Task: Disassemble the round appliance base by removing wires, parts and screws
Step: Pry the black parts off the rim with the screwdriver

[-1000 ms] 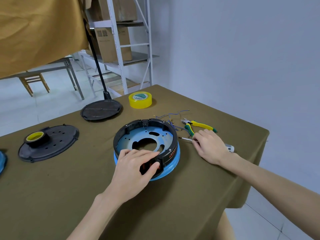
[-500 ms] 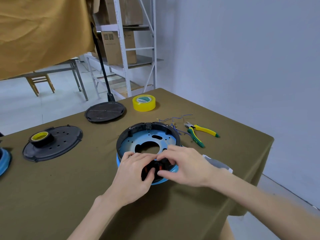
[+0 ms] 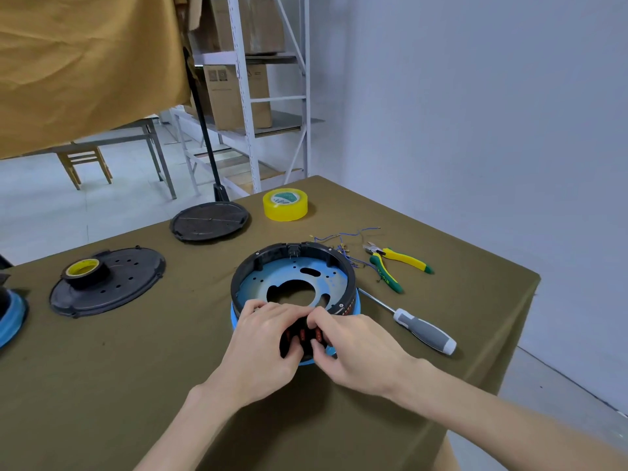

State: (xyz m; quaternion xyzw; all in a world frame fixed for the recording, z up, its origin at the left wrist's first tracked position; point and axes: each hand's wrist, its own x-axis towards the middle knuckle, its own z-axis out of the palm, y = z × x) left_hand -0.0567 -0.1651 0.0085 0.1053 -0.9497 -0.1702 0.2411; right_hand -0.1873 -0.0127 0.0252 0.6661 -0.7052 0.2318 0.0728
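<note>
- Far out past the knuckles of the left hand (image 3: 261,338), well apart from it, lies a black perforated cover (image 3: 108,279) with a small yellow tape roll (image 3: 82,268) sitting on its raised hub. A second black disc (image 3: 210,220) lies farther back.
- The left hand's fingers curl over the near rim of the round appliance base (image 3: 294,283). Its thumb presses the outer face of a black block with red parts (image 3: 301,335), so this hand grips the rim and block together.
- The base sits on the olive tablecloth (image 3: 136,385) directly under both sets of fingertips. It is a black ring on a blue lower shell, open on top, with a blue metal plate inside.
- The right hand (image 3: 353,348) meets the left at the same block. Its fingertips are bent and pinch the block's right end, with the thumb tucked beneath; how firm the hold is cannot be told.
- Step in hand, as I judge it: freeing this near-rim part from the ring, with the wires apparently already cut away.
- The next move likely calls for the left hand to steady the base while the right works the block outward or upward. If it will not give, a screw may remain.
- Beyond the right fingertips lie loose blue wires (image 3: 343,237). Just off the right knuckles lies the screwdriver (image 3: 419,329), its tip near the base. Farther off are yellow-green pliers (image 3: 394,263) and a yellow tape roll (image 3: 285,205).
</note>
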